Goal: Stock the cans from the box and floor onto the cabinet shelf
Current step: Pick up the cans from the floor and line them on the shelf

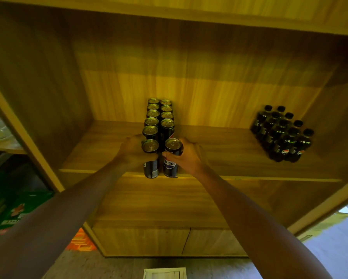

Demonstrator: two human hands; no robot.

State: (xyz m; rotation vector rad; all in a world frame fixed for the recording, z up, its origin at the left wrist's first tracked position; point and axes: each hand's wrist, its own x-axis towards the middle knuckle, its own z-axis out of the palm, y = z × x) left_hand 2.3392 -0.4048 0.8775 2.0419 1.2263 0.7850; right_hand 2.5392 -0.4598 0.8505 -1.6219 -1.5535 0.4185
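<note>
Seen from the person's own head, looking down along two bare arms into a wooden cabinet. The left hand is wrapped around a dark cola can, fingers curled across its front just under the rim. The right hand is closed the same way around a second can, thumb pressed on its label. Both cans stand upright, side by side and almost touching, at the front edge of the cabinet shelf; their bases seem to rest on the board, though the dim yellow light makes that hard to confirm.

Directly behind them, two neat columns of cans run back toward the rear panel, the nearest ones just beyond the fingertips. To finish this step well, the held pair probably wants sliding straight back until each can meets its column, kept level so nothing tips, then the fingers released outward.

Well to the right on the same shelf sits a cluster of dark bottles. A green crate lies on the floor at lower left.
</note>
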